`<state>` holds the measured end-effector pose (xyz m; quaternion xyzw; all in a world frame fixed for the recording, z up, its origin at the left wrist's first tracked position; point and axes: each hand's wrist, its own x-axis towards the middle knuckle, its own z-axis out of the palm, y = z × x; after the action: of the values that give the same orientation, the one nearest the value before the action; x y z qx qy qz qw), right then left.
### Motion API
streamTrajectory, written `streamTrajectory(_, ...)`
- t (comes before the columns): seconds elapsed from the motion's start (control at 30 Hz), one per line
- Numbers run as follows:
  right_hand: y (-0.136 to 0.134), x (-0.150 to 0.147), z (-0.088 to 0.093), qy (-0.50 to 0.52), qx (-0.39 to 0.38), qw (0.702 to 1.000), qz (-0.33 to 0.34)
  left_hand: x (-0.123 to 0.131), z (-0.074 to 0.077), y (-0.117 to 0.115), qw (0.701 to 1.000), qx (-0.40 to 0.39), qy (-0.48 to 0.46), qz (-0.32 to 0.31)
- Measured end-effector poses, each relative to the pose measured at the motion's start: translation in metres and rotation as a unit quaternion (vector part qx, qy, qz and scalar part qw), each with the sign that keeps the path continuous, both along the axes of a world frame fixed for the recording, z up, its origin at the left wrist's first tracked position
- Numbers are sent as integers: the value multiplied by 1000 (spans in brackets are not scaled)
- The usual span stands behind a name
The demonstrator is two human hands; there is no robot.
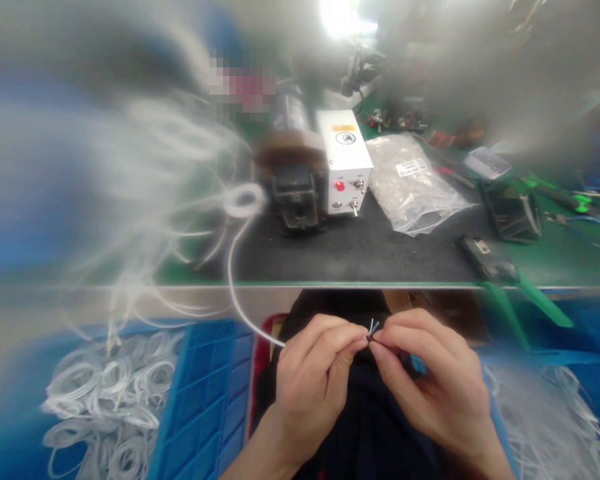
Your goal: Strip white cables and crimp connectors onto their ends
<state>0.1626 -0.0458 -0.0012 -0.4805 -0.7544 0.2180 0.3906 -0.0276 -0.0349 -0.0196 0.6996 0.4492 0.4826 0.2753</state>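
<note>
A white cable [237,283] runs from a coil on the bench down into my left hand [316,380], whose fingers are pinched around its end. Thin white, blue and dark wires [373,327] stick out between the fingertips of both hands. My right hand [430,380] pinches at these wires with thumb and forefinger, close against the left fingertips. Both hands are in front of the bench edge, above the person's dark clothing. The exact grip on each small wire is hard to make out.
On the bench are a white control box [347,163], a dark machine [296,197], a plastic bag [415,183] and a green-handled tool [490,260]. Blue crates [197,393] with coiled cables [115,400] stand at left and right below.
</note>
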Motion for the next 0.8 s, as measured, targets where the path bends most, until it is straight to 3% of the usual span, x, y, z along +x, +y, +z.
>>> streamTrajectory(0.33, 7, -7, -2, -45, 73, 996, -24, 2, -4, 5, 999, -15, -26, -13)
streamTrajectory(0.53, 11, -9, 8, 94, -22, 993, -73, 3, -9, 1, 987, -119, -103, -15)
streamTrajectory(0.63, 10, -5, 10, 113, -54, 985, -118, 3, -12, -3, 983, -129, -131, 1)
streamTrajectory(0.8, 11, -6, 11, 87, -79, 990, -80, 0, -13, -3, 989, -106, -99, 8)
